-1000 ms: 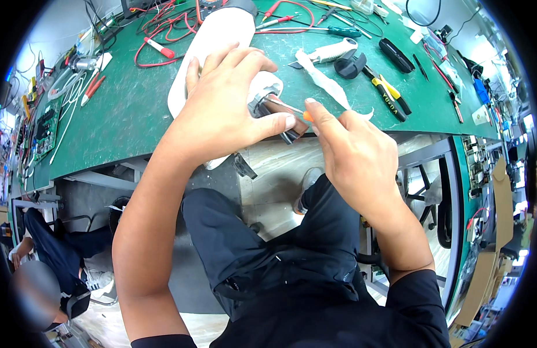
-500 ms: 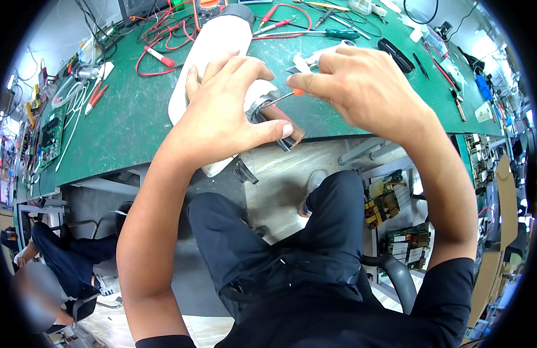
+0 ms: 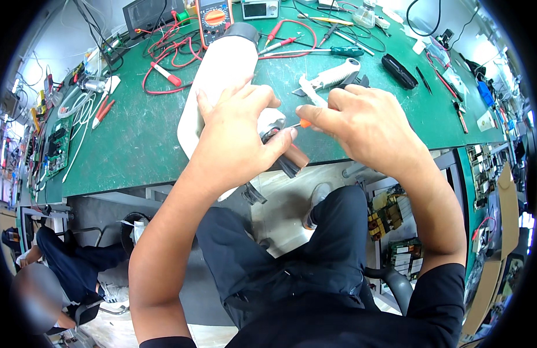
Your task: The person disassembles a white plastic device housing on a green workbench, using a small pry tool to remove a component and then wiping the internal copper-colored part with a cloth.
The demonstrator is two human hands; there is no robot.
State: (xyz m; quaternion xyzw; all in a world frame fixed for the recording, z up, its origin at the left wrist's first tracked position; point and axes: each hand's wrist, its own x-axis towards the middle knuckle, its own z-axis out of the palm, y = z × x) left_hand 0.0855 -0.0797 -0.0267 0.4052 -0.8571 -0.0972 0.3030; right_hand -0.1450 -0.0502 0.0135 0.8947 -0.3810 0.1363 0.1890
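Note:
A long white appliance housing (image 3: 219,72) with a dark end cap lies across the near part of the bench. My left hand (image 3: 233,130) is wrapped over its lower end, thumb beside a metallic fitting and a protruding brown-and-black cylindrical piece (image 3: 297,158). Between its fingers, my right hand (image 3: 364,122) pinches a small screwdriver with an orange handle (image 3: 305,123). The thin shaft points left toward the fitting; my left thumb and fingers hide where its tip meets it. Just beyond my right hand lies a pale, grip-shaped part (image 3: 337,75).
At the back are an orange-faced multimeter (image 3: 215,18), red test leads (image 3: 165,75) and a green-handled screwdriver (image 3: 345,51). A black case (image 3: 399,71) sits to the right. Red-handled pliers (image 3: 103,113) and a circuit board (image 3: 55,145) lie left. Another person (image 3: 77,249) sits lower left.
The whole view has shifted, so bench and hands appear lower. Less of the screwdriver's shaft shows beside my left thumb. Both hands keep their holds.

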